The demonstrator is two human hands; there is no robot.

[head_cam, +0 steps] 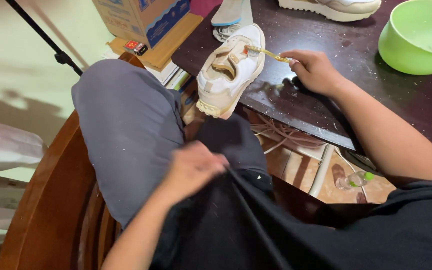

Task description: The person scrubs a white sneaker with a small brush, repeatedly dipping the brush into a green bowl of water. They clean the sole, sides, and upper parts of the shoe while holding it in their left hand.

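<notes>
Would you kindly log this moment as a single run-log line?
right hand: holds yellow toothbrush against sneaker | left hand: grips black shirt hem | sneaker: overhangs dark table edge

The dark, glossy wooden worktop (356, 55) is showing pale specks; the white-and-beige cloth sneaker (231, 70) is looking matt, the far-right green plastic bowl (418, 37) smooth, the translucent yellow plastic toothbrush (268, 54) shiny.

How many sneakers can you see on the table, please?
2: one white and beige sneaker overhanging the dark table's near edge, another sneaker at the far edge, cut off by the frame. Others may be out of view.
</notes>
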